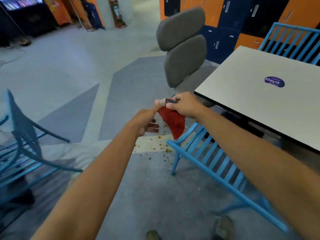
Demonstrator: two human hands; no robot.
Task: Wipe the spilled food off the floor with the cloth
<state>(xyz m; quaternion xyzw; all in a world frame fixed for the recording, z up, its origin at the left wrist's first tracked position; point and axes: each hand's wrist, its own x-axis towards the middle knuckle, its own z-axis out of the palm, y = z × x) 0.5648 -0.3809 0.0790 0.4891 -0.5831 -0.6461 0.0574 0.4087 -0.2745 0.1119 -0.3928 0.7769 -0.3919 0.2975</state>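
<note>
While left hand [147, 122] & right hand [183, 105] pinch the cloth [173, 122] by its top edge over the spilled food [159, 146], best fold to a pad, then sweep bits inward on floor [138, 187].

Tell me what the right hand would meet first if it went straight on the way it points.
Probably the left hand, whose fingertips pinch the red cloth just ahead of the right hand. Past them only floor shows, though depth is unclear.
</note>
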